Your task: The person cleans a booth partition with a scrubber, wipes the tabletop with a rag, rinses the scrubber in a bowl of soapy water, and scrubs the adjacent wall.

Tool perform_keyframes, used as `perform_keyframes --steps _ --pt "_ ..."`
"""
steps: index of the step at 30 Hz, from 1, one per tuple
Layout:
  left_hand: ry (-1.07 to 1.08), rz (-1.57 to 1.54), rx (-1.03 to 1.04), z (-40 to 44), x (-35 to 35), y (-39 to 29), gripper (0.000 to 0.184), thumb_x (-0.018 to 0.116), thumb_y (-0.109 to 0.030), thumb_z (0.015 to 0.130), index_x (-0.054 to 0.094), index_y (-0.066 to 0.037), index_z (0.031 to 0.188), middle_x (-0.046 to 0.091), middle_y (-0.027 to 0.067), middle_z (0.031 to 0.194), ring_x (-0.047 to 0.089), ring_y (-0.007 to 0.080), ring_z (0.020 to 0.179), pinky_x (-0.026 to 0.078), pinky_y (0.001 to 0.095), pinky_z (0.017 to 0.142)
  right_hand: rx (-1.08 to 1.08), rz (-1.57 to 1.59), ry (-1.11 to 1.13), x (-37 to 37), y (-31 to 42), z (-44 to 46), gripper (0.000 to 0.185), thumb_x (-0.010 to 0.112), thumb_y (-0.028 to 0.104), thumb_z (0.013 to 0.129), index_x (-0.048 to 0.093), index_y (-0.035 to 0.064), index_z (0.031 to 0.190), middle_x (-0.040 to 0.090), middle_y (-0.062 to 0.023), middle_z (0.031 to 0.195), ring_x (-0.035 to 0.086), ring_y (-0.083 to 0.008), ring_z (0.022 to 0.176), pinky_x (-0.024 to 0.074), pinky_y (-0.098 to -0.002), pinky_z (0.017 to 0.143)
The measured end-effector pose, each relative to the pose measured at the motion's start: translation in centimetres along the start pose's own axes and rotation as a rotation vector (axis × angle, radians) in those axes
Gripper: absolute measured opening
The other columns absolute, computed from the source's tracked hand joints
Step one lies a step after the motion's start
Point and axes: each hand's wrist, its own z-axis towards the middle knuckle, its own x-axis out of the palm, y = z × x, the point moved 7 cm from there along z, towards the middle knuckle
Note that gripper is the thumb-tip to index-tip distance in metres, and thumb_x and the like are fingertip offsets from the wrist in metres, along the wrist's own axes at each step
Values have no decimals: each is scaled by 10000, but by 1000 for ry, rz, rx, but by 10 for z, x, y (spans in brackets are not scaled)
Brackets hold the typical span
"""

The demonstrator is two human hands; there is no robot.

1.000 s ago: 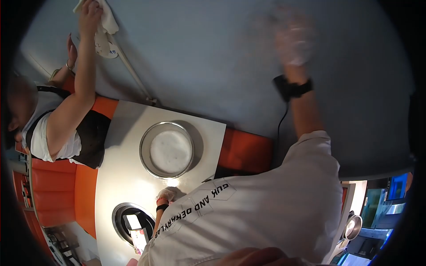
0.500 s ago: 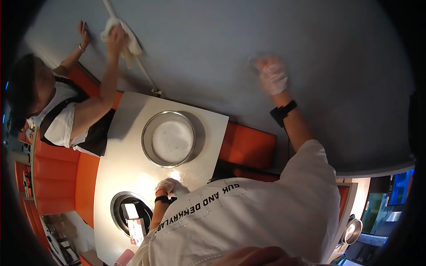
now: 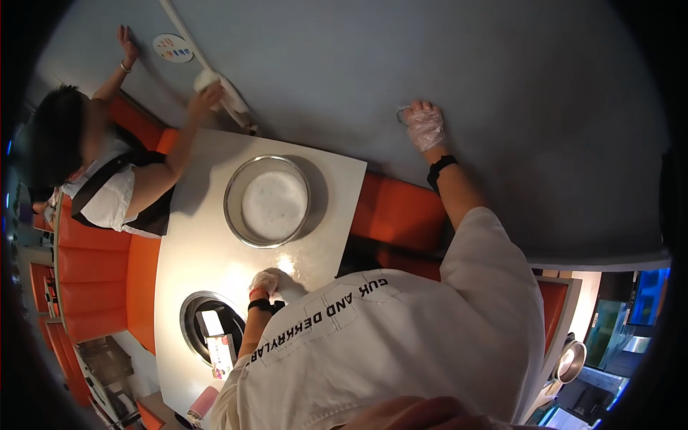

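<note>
My right hand (image 3: 425, 125), in a clear plastic glove, is pressed to the grey wall (image 3: 516, 93). Its fingers are bent over a small greyish wad (image 3: 403, 115), mostly hidden beneath them; its kind is unclear. Down on the white table (image 3: 337, 172) rests my left hand (image 3: 265, 280), gloved too. Its shape is rounded and I cannot make out the separate fingers. Just beyond it stands a round metal pot (image 3: 233, 215) holding white foam (image 3: 274, 206). Beside my left forearm, a printed box (image 3: 221, 356) leans over a round recess (image 3: 188, 330) in the tabletop.
To the left, another person (image 3: 118, 179) wipes a pale wall pipe (image 3: 188, 36) with a whitish cloth (image 3: 206, 80). A round sign (image 3: 173, 48) hangs near it. Orange seats (image 3: 401, 215) flank the table. A pink roll (image 3: 203, 403) lies at the near table edge.
My right hand has shifted slightly left and down along the wall, and its blur is gone. The other person's cloth has slid down the pipe, uncovering the sign. My left hand stays on the table.
</note>
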Motion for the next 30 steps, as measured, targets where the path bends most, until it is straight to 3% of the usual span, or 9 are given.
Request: perform_keyframes --steps 4,6,10,11,15,19,22,24,30 --pt "52 -453 -314 -13 8 10 309 576 -254 843 653 18 719 625 117 628 618 218 590 476 355 540 157 105 -14 -8 -22 -2 167 543 255 917 655 132 937 570 -73 1053 589 -260 906 495 -410 711" --pt "12 -587 -381 -18 12 14 308 579 -255 840 653 18 717 626 119 627 620 220 589 477 355 540 194 -90 -272 -39 -55 4 237 526 290 943 628 135 1090 566 -94 1078 603 -261 875 523 -385 744" --pt "-73 -633 -366 -19 19 16 306 584 -255 835 653 17 712 627 122 625 622 225 587 479 355 539 307 -633 -562 -222 -107 22 401 556 333 929 541 169 1295 563 -115 1113 594 -274 958 536 -398 857" --pt "-85 -638 -363 -20 21 16 306 585 -255 833 653 16 711 628 122 624 623 226 586 480 355 539 391 -632 -622 -237 -142 20 440 511 354 951 500 140 1336 552 -99 1176 585 -243 985 539 -360 766" --pt "-109 -638 -354 -19 21 11 304 590 -256 828 653 15 707 630 125 622 625 230 584 482 355 539 509 -448 -898 -314 -159 13 280 574 336 937 623 139 1130 619 -101 1082 603 -279 976 517 -391 822" --pt "-121 -640 -359 -21 21 7 302 596 -256 822 653 14 702 631 129 620 628 235 582 485 355 539 323 649 -861 -182 -170 0 296 595 255 875 611 144 1150 582 -94 1100 576 -292 985 490 -416 867" --pt "-125 -657 -364 -24 20 1 300 600 -257 818 653 13 698 633 131 619 630 238 581 486 355 539 330 53 -378 -85 -103 -19 262 597 208 843 636 133 1091 576 -83 1063 559 -290 1006 484 -429 879" --pt "-128 -665 -361 -25 17 -3 299 602 -257 816 653 13 696 633 132 617 631 241 580 488 355 539 145 93 -171 -28 -67 -45 191 586 201 864 657 137 1030 582 -81 1058 562 -287 998 484 -425 878" --pt "-133 -681 -349 -33 13 -17 297 610 -258 808 653 11 689 636 137 614 635 247 577 491 354 539 343 50 -84 -33 -86 -57 242 609 213 875 661 203 1111 594 -63 1113 580 -270 1033 487 -393 909"
